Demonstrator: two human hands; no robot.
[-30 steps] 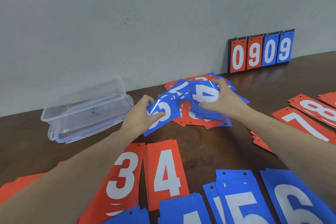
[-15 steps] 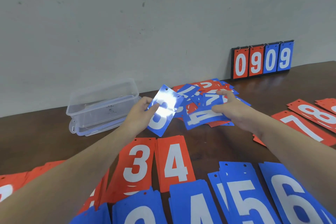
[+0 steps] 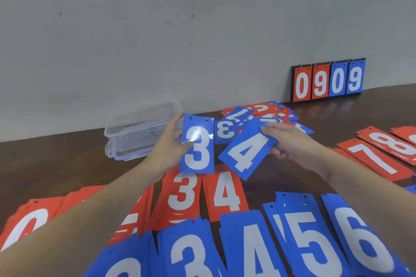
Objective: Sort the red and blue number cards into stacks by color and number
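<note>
Blue 3 card [image 3: 198, 146] sits pinched in your left hand [image 3: 167, 150]; your right hand [image 3: 290, 146] grips the blue 4 card [image 3: 247, 153].

Both bare forearms come in from the bottom corners of the frame and angle toward the middle. Left hand [image 3: 167, 148] sits just left of center, thumb across the front of a blue 3 card [image 3: 198, 145] and fingers curled behind its left edge, holding it upright. Right hand [image 3: 290, 144] is just right of center, palm turned in, fingers laid over the top of a tilted blue 4 card [image 3: 246, 153], thumb underneath pinching it.
</note>
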